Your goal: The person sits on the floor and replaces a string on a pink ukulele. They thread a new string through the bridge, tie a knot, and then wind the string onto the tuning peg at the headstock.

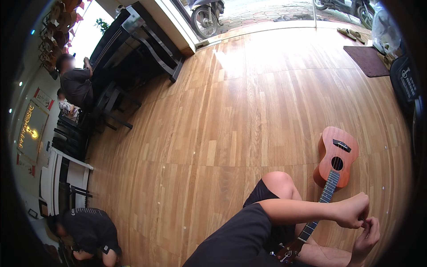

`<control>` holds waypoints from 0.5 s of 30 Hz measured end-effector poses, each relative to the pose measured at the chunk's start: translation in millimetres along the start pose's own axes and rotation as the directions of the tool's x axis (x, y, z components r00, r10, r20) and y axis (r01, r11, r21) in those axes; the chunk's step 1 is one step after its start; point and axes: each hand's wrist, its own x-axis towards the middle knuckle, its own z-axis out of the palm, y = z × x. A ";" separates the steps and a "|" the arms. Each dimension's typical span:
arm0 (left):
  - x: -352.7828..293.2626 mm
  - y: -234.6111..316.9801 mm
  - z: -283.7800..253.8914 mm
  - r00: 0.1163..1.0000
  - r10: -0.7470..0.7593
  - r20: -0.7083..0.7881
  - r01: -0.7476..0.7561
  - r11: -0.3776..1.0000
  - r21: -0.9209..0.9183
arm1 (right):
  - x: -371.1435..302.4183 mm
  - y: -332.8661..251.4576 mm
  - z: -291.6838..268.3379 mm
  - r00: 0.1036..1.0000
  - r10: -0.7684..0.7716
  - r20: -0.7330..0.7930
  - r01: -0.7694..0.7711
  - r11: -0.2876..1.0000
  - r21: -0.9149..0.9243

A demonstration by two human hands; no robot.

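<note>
A small reddish-brown ukulele (328,147) lies face up on the wooden floor at the right. Its dark neck runs down toward my crossed legs, passing beneath my left forearm, and the headstock (288,252) rests by my shin. Beyond the neck, my left hand (353,210) is closed, its fingertips brought together. My right hand (367,236) meets it just below, also closed in a pinch. Whatever lies between the fingertips is too small to make out. Neither hand touches the ukulele's body.
A black upright piano (129,44) with a bench (116,104) stands at the upper left, a person (76,84) beside it. Another person (91,233) bends over at the lower left, near a white piano (55,178). A brown mat (367,61) and black bag (405,82) are at the right.
</note>
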 end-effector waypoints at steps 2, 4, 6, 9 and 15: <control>0.4 -0.8 0.5 1.000 -0.010 -0.012 0.009 0.999 -0.033 | 2.1 3.8 -3.3 0.998 0.022 0.062 -0.023 1.000 0.021; 5.0 -3.2 1.4 1.000 0.008 -0.017 -0.009 0.999 -0.045 | 7.3 6.6 -5.4 0.999 -0.018 0.043 0.016 0.999 0.030; 7.6 -3.9 -0.3 1.000 0.002 0.002 -0.002 0.997 -0.072 | 9.6 9.7 -6.5 0.999 -0.038 0.026 0.037 0.998 0.048; 8.6 -6.3 -1.5 1.000 0.029 0.009 -0.028 0.998 -0.064 | 10.8 13.0 -8.1 0.999 -0.050 0.016 0.049 0.996 0.079; 6.6 -0.5 -3.9 0.999 -0.009 0.031 0.014 0.990 -0.140 | 16.1 0.1 -10.4 0.995 -0.097 0.017 0.096 0.994 0.058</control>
